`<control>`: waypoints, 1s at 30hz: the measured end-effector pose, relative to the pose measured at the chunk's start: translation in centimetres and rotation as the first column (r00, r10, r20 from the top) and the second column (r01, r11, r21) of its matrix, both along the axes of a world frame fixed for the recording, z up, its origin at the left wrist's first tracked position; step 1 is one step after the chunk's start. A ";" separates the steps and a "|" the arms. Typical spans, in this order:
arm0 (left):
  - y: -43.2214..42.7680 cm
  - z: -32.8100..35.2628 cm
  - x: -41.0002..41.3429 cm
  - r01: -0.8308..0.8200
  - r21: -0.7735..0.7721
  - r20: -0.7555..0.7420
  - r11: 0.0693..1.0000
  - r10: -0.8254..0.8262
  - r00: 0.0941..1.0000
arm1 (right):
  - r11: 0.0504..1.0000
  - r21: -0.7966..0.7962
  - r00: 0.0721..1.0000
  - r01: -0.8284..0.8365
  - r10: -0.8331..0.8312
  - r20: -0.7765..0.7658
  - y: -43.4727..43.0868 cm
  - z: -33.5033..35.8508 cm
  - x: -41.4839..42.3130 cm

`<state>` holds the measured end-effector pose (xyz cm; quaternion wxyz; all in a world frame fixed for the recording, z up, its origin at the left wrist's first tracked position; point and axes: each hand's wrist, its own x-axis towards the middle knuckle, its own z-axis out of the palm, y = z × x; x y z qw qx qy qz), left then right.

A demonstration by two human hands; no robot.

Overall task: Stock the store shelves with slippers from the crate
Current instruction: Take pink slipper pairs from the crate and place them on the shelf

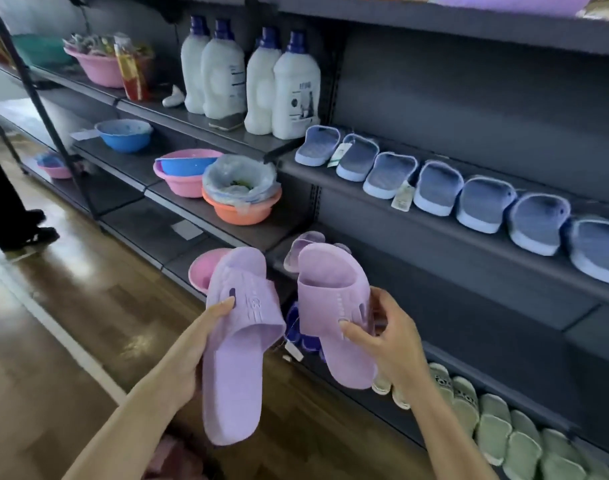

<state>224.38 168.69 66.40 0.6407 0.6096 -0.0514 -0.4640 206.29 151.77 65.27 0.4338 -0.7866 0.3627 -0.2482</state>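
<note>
Shelf (486,292) at 1 o'clock
Left hand (192,355) grips a lilac slipper (240,341), right hand (386,341), nearer, the other slipper (331,289); both point lengthwise to 12 o'clock

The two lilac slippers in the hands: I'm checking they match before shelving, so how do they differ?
The left slipper turns its strap opening toward the camera; the right slipper turns its opening away. The left hand grips the left slipper's side, thumb on the strap; the right hand pinches the right slipper's strap. Both are lilac with matching slotted straps.
</note>
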 end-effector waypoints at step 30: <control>-24.8 -8.7 2.7 0.349 0.020 -0.242 0.937 -0.334 0.911 | 0.884 0.062 0.865 0.462 -0.435 -0.249 -14.6 -7.1 -1.7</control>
